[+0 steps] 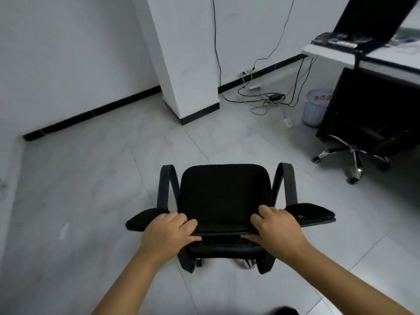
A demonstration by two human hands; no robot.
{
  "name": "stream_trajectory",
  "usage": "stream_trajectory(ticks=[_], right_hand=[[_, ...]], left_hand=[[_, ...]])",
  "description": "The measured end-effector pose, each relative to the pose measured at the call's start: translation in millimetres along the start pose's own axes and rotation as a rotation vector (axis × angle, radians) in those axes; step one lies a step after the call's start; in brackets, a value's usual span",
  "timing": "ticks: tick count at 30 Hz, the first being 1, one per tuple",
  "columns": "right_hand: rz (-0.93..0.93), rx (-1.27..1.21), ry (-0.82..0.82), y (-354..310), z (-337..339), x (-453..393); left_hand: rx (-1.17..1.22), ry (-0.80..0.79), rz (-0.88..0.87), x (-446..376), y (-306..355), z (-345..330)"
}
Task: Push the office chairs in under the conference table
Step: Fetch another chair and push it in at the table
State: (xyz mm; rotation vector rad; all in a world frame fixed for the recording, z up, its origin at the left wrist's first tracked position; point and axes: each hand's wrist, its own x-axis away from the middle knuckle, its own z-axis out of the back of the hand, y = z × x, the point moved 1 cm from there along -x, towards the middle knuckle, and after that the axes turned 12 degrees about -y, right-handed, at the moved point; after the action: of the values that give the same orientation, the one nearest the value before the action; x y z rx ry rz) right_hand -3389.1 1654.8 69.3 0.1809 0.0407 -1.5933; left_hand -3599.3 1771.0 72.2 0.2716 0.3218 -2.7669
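Observation:
A black office chair (223, 192) stands on the tiled floor right in front of me, its seat facing away and its armrests out to both sides. My left hand (169, 231) grips the top edge of its backrest on the left. My right hand (276, 227) grips the same edge on the right. The white conference table (329, 52) is at the upper right, well away from this chair. A second black chair (363, 110) with a chrome star base stands against that table's edge.
A white pillar (188, 64) rises ahead of the chair. Cables and a power strip (261, 96) lie on the floor by the wall. A pale blue waste bin (314, 108) stands beside the second chair. An open laptop (368, 26) sits on the table.

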Motion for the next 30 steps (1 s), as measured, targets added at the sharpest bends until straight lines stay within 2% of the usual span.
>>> stream_trajectory(ticks=[5,11,15,19,23,26,30], right_hand=[[-0.234,-0.034,-0.081,-30.7,-0.1,23.5],[-0.491,-0.014,-0.171,-30.5,8.2,59.9],[-0.603,-0.027,-0.169,-20.4,12.7,72.2],[-0.632,-0.036,-0.122,-5.9,17.9,77.1],[-0.728,-0.054,-0.140,26.4,28.8,111.0],[-0.825,-0.031,-0.040,51.8,40.4,146.9],[-0.841,0.088,0.135,82.8,49.1,185.9]], left_hand=[[-0.028,0.089,-0.192,-9.6,-27.1,-7.2],[-0.002,0.348,-0.408,-61.4,-18.5,-12.9],[0.073,0.393,-0.458,-107.8,-7.4,-20.5],[0.155,0.407,-0.515,-144.4,3.7,-33.7],[0.199,0.465,-0.549,-170.0,48.1,-26.6],[0.229,0.512,-0.588,-182.7,96.7,-23.7],[0.260,0.527,-0.599,-205.6,152.4,-16.3]])
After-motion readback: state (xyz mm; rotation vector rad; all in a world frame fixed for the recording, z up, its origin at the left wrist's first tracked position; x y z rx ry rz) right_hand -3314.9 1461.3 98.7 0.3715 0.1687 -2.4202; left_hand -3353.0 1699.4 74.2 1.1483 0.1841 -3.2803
